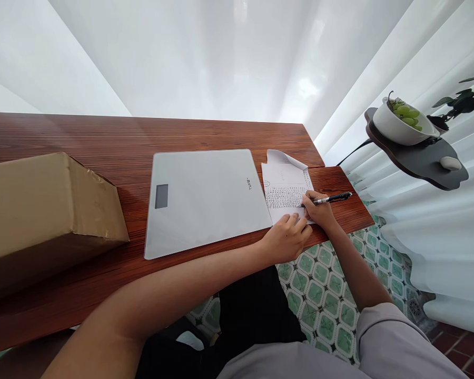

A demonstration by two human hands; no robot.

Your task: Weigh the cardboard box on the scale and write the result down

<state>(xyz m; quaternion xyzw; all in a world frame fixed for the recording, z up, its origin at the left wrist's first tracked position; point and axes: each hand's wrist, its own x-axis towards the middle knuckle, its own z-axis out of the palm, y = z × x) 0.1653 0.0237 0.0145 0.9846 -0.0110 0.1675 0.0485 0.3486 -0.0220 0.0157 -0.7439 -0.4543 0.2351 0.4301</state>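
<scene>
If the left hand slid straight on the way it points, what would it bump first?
Probably the right hand holding the pen: the left hand rests on the paper, pointing that way.

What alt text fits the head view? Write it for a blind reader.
The right hand writes with a black pen on a paper sheet that the left hand steadies, beside a digital scale and cardboard box on a wooden table.

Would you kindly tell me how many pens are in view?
1. The black pen is held in the right hand, over the written paper near the table's right end. Others may be hidden behind the cardboard box.
</scene>
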